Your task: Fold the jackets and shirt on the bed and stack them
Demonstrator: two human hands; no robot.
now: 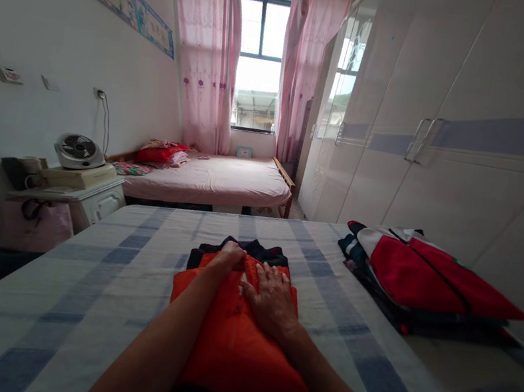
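Note:
A folded orange top (235, 347) lies on the bed in front of me, over dark navy folded clothing (253, 248) that shows past its far edge. My left hand (231, 257) is at the neckline, fingers curled in on the orange fabric; its fingertips are partly hidden. Flat on the right upper part of the top rests my right hand (273, 298), its fingers spread. A faint line runs down the middle of the top below the hands.
A stack of folded clothes with a red and white jacket (426, 269) lies on the right of the checked bedsheet (124, 287). White wardrobes (416, 68) line the right wall. A nightstand (93, 200) with a fan (80, 150) stands left; another bed (224, 179) is beyond.

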